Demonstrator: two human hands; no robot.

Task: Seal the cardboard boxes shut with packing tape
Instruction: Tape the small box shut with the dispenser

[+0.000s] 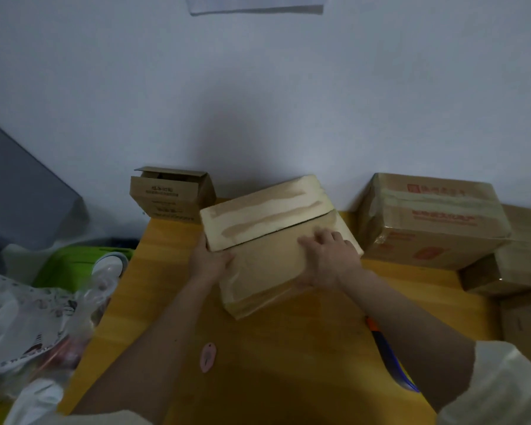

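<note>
Two hands meet the cardboard box (276, 237) at frame centre on the yellow table (288, 348): left hand (210, 262) grips its left edge, right hand (325, 259) lies flat, seemingly pressing the near flap.

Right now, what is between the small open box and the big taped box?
The middle box, which both hands hold, sits between the small open box and the big taped box; head view.

Brown cardboard box (276, 240) on yellow table, flaps closed, seam untaped, angled.
</note>
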